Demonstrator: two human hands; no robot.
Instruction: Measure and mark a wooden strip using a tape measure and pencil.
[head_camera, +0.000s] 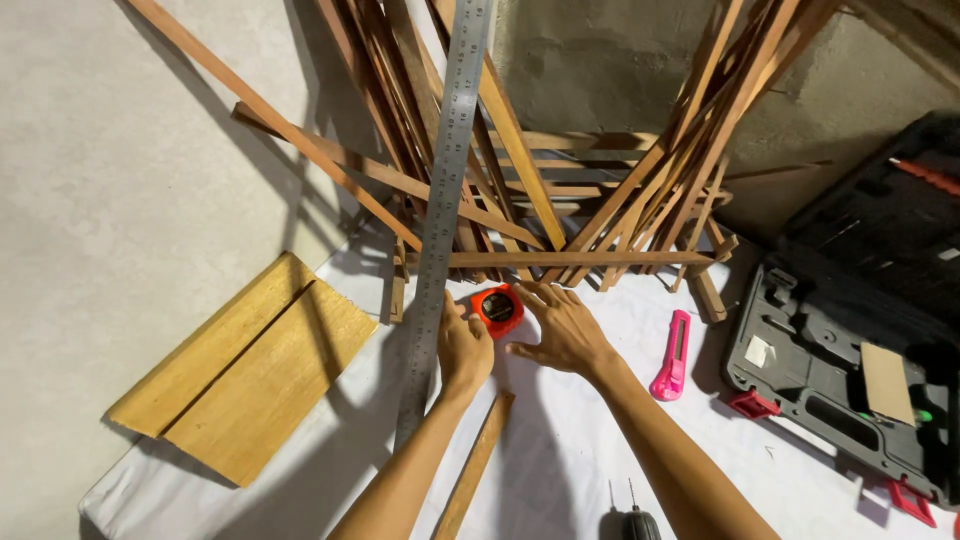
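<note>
A small round tape measure (497, 308) with an orange case and black centre lies on the white-covered desk (560, 450), between the two hands. The left hand (464, 347) is curled at its near left edge, fingers touching the case and also lying against a long steel ruler (441, 210); whether it grips, I cannot tell. The right hand (562, 327) lies flat and released just to the right. Behind, a tangle of wooden slats (590, 200) crowds close. A pink utility knife (673, 355) lies near; bare cloth spreads toward the front
</note>
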